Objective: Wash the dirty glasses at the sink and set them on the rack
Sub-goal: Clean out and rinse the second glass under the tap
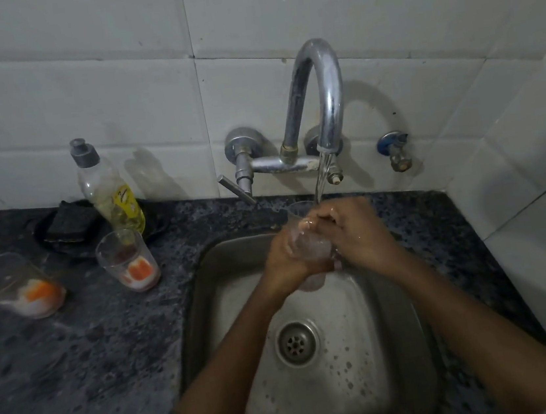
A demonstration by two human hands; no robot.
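Over the sink (206, 318), under the running tap (323, 97), I see both hands wrapped around one clear glass (308, 243): my left hand (283, 257) grips its side and base, my right hand (353, 231) curls over its rim side, fingers pressed to the glass. Well to the left of my left hand, two dirty glasses (128, 259) stand on the desk (93, 349), with a soap bottle (108, 189) and a sponge (68, 221) just behind them.

soap bottle (109, 189): upright on dark speckled counter (76, 351), yellow liquid low | black sponge (68, 221): just left of bottle, by wall | small valve (397, 152): on white tiles, right
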